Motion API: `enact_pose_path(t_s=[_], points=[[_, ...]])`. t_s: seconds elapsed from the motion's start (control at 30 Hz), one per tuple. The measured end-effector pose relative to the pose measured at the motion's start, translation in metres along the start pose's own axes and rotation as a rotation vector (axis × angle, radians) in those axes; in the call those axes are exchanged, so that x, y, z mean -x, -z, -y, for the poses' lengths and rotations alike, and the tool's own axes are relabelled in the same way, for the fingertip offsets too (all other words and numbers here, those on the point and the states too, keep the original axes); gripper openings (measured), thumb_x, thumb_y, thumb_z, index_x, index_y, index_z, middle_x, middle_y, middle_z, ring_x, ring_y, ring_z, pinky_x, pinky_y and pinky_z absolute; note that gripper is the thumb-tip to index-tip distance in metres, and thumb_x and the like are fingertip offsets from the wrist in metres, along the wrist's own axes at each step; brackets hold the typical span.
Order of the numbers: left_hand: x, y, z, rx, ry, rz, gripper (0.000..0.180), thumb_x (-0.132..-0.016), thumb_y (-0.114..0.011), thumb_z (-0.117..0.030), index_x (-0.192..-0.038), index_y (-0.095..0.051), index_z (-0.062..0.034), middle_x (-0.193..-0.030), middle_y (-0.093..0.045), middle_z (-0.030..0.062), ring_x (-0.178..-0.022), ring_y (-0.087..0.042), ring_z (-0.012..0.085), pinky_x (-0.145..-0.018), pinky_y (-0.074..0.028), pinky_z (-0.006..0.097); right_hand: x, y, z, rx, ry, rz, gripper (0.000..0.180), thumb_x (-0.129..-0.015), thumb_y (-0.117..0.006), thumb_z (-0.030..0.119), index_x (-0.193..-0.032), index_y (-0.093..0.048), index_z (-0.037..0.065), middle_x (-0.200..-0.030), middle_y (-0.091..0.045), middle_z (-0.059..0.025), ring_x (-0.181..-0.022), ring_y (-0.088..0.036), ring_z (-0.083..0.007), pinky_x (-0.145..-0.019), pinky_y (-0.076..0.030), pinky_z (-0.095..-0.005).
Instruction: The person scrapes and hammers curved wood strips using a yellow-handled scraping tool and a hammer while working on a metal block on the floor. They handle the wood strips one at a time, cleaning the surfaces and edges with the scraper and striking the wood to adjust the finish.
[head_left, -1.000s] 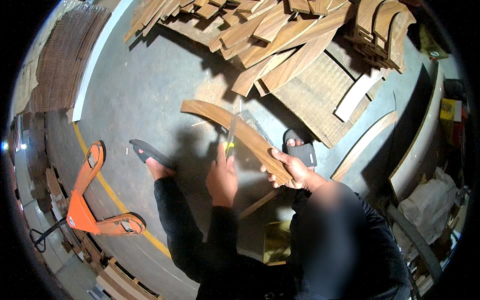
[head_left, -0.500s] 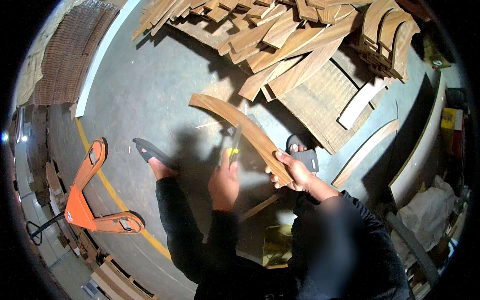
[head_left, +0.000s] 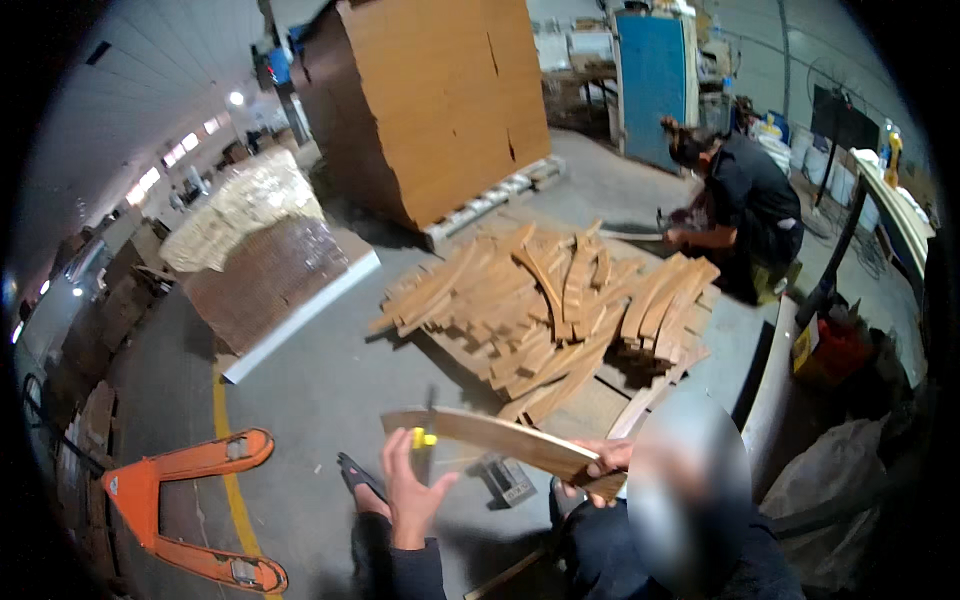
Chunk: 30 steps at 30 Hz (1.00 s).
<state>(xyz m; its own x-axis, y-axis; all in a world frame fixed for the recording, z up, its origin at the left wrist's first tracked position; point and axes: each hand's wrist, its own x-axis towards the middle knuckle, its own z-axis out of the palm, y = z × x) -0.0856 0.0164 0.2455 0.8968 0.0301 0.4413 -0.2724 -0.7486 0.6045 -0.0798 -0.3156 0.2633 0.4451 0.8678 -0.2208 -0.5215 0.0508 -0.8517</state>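
My right hand (head_left: pixel 603 465) grips the near end of a curved wooden slat (head_left: pixel 500 437), with the thumb on top and fingers below. The slat reaches leftward above the floor, its pale edge turned up. Close to its far end, my left hand (head_left: pixel 408 490) is closed around a slim grey tool with a yellow part (head_left: pixel 424 438), its narrow grey end pointing up. The tool's exact kind is hard to make out. It overlaps the slat in view; I cannot tell whether they touch. A grey block-like object (head_left: pixel 508 482) lies on the floor under the slat.
Ahead is a heap of curved wooden pieces (head_left: pixel 470 300) on a low base. Beyond it, a co-worker (head_left: pixel 750 200) crouches at right. An orange pallet jack (head_left: pixel 150 490) stands left, a wrapped stack (head_left: pixel 265 275) further back, and a tall brown stack (head_left: pixel 450 100) on a pallet behind.
The view has swung up, bringing the co-worker and the far stacks into sight. The slat has turned so that its pale edge shows. Both hands keep their hold.
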Motion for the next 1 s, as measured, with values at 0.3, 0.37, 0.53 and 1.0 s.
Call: enact_pose_path(t_s=[0.3,0.37,0.53,1.0], points=[[0.122,0.109,-0.104,-0.207,-0.053,0.262,0.073,-0.065,-0.081,-0.031,-0.130,-0.050,-0.0167,-0.105,-0.067,0.0142,-0.095,-0.064,0.0341,-0.082,-0.051,0.040,0.099,-0.073,-0.072,-0.203,0.261,0.275,0.096,-0.077,-0.050,0.074,-0.145,-0.028,0.008,-0.102,-0.060,-0.0215,-0.071,-0.062,-0.0306,-0.061,-0.052,-0.0412],[0.150,0.129,-0.137,-0.177,0.118,0.339,0.071,-0.067,-0.078,-0.043,-0.127,-0.053,-0.0159,-0.103,-0.067,0.0144,-0.095,-0.065,0.0343,-0.082,-0.051,0.040,0.104,-0.079,-0.094,-0.346,0.480,0.151,0.109,-0.069,-0.045,0.086,-0.145,-0.029,0.009,-0.111,-0.057,-0.0229,-0.082,-0.061,-0.0365,-0.073,-0.050,-0.0478],[0.220,0.113,-0.162,-0.046,0.367,0.342,0.080,-0.066,-0.076,-0.059,-0.122,-0.055,-0.0064,-0.101,-0.067,0.0177,-0.095,-0.065,0.0340,-0.083,-0.050,0.039,0.064,-0.167,-0.075,-0.089,0.927,-0.388,0.121,-0.061,-0.052,0.087,-0.150,-0.012,0.016,-0.142,-0.033,-0.0143,-0.124,-0.041,-0.0331,-0.101,-0.036,-0.0481],[0.280,0.024,-0.105,0.287,0.397,0.185,0.050,-0.086,-0.066,-0.031,-0.127,-0.052,-0.0053,-0.112,-0.062,0.0191,-0.102,-0.060,0.0323,-0.085,-0.047,0.040,-0.038,-0.091,-0.062,-0.362,0.996,-0.802,0.060,-0.094,-0.038,0.059,-0.110,-0.055,0.004,-0.077,-0.057,-0.0065,-0.061,-0.055,-0.0181,-0.055,-0.049,-0.0322]])
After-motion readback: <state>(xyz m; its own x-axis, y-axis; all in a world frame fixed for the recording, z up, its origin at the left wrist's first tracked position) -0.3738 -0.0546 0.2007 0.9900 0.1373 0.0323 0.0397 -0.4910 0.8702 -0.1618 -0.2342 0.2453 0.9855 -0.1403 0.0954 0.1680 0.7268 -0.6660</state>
